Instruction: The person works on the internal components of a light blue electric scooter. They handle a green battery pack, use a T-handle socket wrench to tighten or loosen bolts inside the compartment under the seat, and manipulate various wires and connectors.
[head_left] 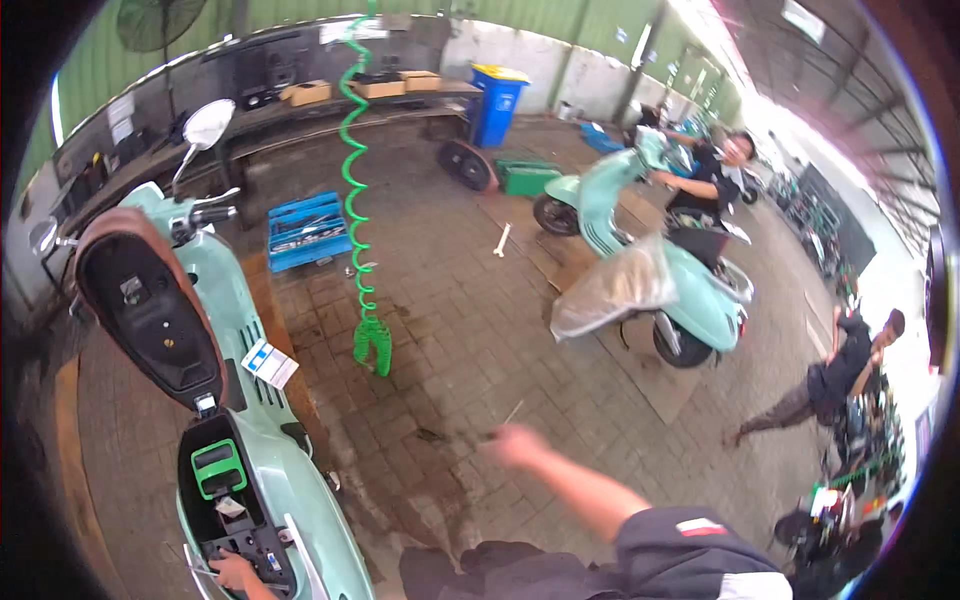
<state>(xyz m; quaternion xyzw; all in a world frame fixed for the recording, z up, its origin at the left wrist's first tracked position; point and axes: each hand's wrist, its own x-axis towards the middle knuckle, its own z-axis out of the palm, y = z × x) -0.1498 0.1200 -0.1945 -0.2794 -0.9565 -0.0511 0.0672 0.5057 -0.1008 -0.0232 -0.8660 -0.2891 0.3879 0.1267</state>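
A mint-green scooter [225, 290] stands at my left with its brown-edged seat [150, 310] tipped up. Under the seat, the storage compartment [190, 475] is exposed, with a green-framed part [218, 468] and small fittings inside. My left hand [232, 570] reaches to the compartment's rear edge; its fingers are too small and partly hidden to read. Out over the brick floor, my right hand [515, 447] is smeared by motion but looks closed. A thin pale rod [514, 411] shows just beyond it, seemingly in its grip. A white-and-blue card [270, 364] lies against the scooter's side.
A green coiled air hose [355, 190] hangs ahead, near an open blue toolbox [307, 232]. Farther right, a person sits by a second mint scooter [690, 290] carrying a plastic bag [615, 287]. Another person [835, 370] is at far right. A blue bin [495, 110] stands behind.
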